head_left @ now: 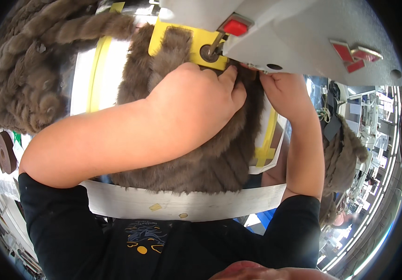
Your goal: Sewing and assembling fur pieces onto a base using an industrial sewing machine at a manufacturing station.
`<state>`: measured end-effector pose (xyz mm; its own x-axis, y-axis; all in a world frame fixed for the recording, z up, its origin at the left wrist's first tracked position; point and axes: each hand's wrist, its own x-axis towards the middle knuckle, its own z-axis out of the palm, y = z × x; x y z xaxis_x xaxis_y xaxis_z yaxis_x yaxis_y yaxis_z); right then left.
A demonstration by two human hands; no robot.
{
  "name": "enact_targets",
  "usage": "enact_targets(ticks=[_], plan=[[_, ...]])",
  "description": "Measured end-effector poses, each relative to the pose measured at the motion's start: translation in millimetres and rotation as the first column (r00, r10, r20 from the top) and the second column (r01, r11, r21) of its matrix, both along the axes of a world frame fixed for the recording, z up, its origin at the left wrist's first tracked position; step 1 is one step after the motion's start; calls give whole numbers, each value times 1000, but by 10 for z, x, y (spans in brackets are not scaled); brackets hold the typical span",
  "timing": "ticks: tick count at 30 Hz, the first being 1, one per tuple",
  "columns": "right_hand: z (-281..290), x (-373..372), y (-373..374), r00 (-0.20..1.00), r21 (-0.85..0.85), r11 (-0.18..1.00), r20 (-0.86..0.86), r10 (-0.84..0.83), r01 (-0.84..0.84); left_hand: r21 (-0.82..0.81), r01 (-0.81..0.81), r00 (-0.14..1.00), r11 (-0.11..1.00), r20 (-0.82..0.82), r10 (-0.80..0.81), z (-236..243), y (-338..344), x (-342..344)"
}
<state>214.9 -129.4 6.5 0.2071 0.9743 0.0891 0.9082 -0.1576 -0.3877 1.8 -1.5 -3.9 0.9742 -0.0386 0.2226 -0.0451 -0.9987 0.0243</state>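
Observation:
A brown fur piece (pixel 196 175) lies across the work surface in front of me, its far end reaching the sewing machine (pixel 299 32). My left hand (pixel 201 93) is closed, its curled fingers gripping the fur beside the machine's yellow plate (pixel 160 41). A narrow fur strip (pixel 175 44) lies over that plate. On the other side, my right hand (pixel 287 93) is closed at the fur's edge, just under the machine head. The head hides part of its fingertips, along with the exact spot where the fur meets the machine.
Long twisted fur strips (pixel 28 79) are heaped at the left. Below them stands a brown roll (pixel 5 151). A white curved edge (pixel 135 203) runs between the surface and my body. More brown fur (pixel 343 163) hangs at the right. Yellow tape (pixel 99 79) marks the surface.

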Motion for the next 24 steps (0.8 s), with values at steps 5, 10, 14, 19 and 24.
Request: enact_targets(ticks=[5, 10, 14, 19, 24], plan=[[-31, 50, 9, 998, 44, 998, 39, -55, 53, -75, 45, 999, 996, -13, -46, 6, 80, 62], [-61, 110, 42, 998, 95, 995, 61, -18, 12, 18, 34, 997, 999, -77, -33, 40, 93, 69], [-84, 114, 93, 997, 139, 990, 82, -1, -10, 41, 39, 988, 998, -151, -32, 109, 131, 53], [-159, 236, 69, 987, -26, 999, 159, -33, 37, 89, 3, 990, 996, -139, 9, 133, 138, 12], [-160, 227, 67, 974, -85, 994, 219, -53, 73, 111, 8, 997, 994, -73, 0, 49, 166, 21]])
